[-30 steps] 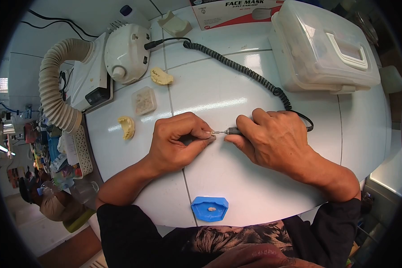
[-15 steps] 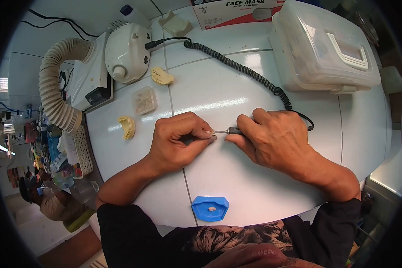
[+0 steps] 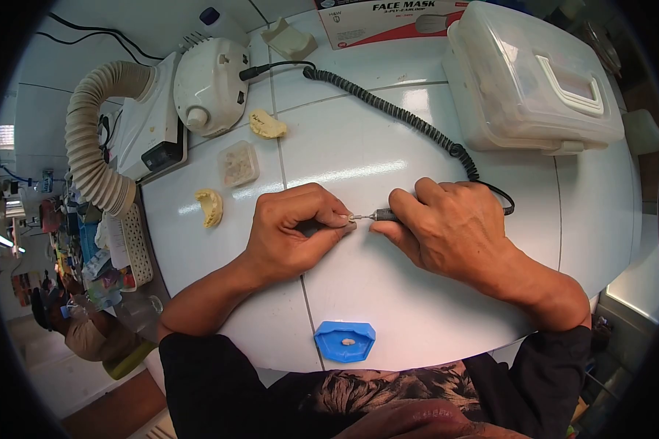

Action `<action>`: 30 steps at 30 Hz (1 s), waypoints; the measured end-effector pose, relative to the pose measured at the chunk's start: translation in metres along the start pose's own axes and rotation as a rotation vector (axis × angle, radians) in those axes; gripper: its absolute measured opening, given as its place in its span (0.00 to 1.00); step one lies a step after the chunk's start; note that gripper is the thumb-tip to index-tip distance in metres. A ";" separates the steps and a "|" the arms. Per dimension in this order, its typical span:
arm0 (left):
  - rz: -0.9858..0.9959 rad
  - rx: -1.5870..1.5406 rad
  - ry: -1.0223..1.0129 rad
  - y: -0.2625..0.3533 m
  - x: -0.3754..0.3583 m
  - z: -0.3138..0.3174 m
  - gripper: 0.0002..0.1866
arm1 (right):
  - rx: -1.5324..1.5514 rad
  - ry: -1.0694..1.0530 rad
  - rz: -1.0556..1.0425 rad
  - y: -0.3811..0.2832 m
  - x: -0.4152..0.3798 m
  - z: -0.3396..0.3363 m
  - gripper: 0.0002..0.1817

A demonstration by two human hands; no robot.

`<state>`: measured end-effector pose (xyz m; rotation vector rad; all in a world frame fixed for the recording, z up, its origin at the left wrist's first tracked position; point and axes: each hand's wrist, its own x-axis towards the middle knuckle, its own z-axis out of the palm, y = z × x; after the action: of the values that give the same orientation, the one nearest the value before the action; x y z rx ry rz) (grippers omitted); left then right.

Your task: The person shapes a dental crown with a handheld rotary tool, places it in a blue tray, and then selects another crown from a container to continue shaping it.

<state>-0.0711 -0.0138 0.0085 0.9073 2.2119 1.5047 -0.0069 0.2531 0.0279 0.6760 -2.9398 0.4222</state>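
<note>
My left hand (image 3: 293, 230) pinches a small pale piece (image 3: 351, 217) between thumb and fingertips; most of it is hidden, so its exact kind cannot be told. My right hand (image 3: 454, 227) is wrapped round a dark rotary handpiece (image 3: 384, 214), held level and pointing left. Its thin metal bur (image 3: 364, 216) reaches the pale piece at my left fingertips. From the handpiece's rear a coiled black cord (image 3: 406, 115) runs to a white control unit (image 3: 211, 88). Closer to my body, a blue tray (image 3: 329, 351) holds a small pinkish-white piece (image 3: 348, 342).
Two yellowish dental casts (image 3: 268, 125) and a small clear box (image 3: 239, 164) lie to the left. Behind them stands a white ribbed hose (image 3: 88, 139). A clear-lidded case (image 3: 534, 88) and a face mask box (image 3: 388, 22) occupy the back. At far left, a person (image 3: 91, 333) sits.
Almost nothing differs. Both hands keep the same hold and place, and the view has shifted very slightly.
</note>
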 end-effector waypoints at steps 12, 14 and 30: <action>-0.020 -0.018 0.002 0.001 0.000 0.000 0.06 | -0.003 -0.014 0.000 0.000 0.000 0.000 0.27; -0.007 -0.013 0.004 0.002 0.000 0.000 0.06 | 0.001 -0.010 0.007 0.000 0.000 -0.001 0.27; -0.018 -0.026 0.011 0.000 0.001 0.000 0.07 | -0.015 0.010 0.013 -0.001 -0.001 0.002 0.27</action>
<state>-0.0715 -0.0133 0.0088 0.8705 2.1969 1.5307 -0.0059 0.2519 0.0265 0.6515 -2.9362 0.4034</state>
